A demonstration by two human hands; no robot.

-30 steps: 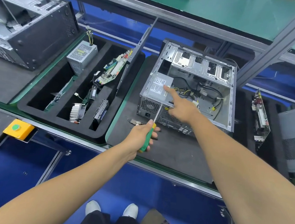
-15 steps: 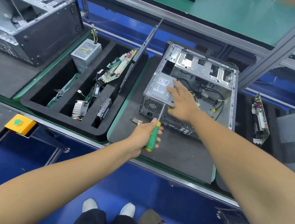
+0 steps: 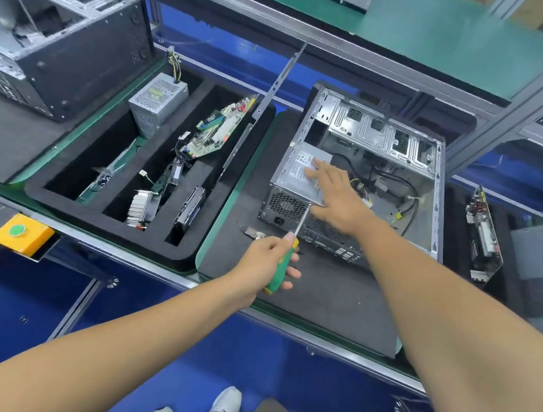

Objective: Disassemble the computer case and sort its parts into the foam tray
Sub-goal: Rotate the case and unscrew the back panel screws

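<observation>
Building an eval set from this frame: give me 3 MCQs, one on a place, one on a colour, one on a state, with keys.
1. Where does the right hand rest?
A. On the power supply still in the open computer case
B. On the heatsink in the foam tray
C. On the yellow button box

2. What colour is the handle of the screwdriver?
A. Red
B. Green with a yellow end
C. Black

3. What is the left hand doing?
A. Lying flat on the mat
B. Gripping the screwdriver
C. Holding a circuit board

Key: 1 A, the straight fingers lie on the labelled power supply in the computer case. 2 B, green grip, yellow butt. 3 B, the fingers curl round the handle.
</observation>
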